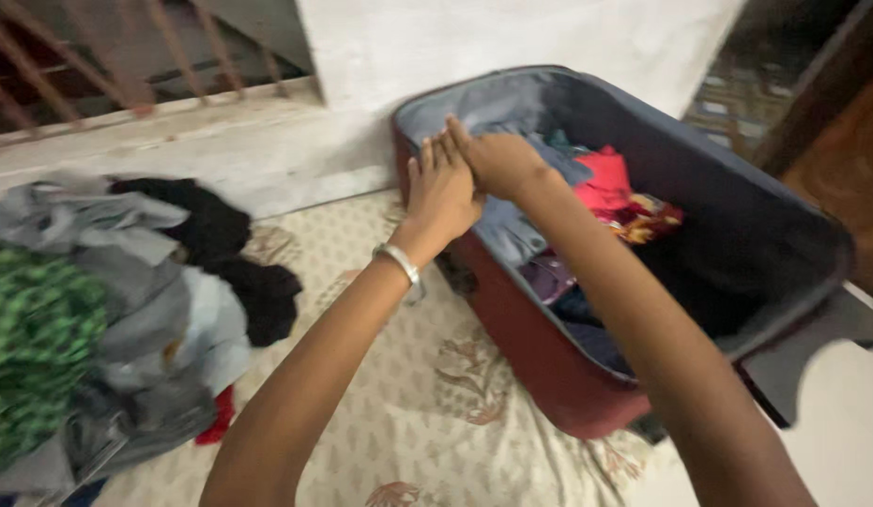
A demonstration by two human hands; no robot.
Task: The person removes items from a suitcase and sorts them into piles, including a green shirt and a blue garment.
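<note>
Suitcase (549, 376) partly packed, both hands pressing clothes down inside it.

Red outside with a grey lining, it lies open on a patterned bedsheet (408, 413) by the wall; a grey-blue garment (512, 230), a red one (605, 183) and darker pieces already fill part of it. Left hand (443, 188) and right hand (497, 160) lie flat, fingers extended, gripping nothing. A pile of clothes (108, 310) on the sheet is not yet packed.

Matt red fabric suitcase (540, 361), soft cloth garments (512, 225), shiny metal bangle (400, 262).
</note>
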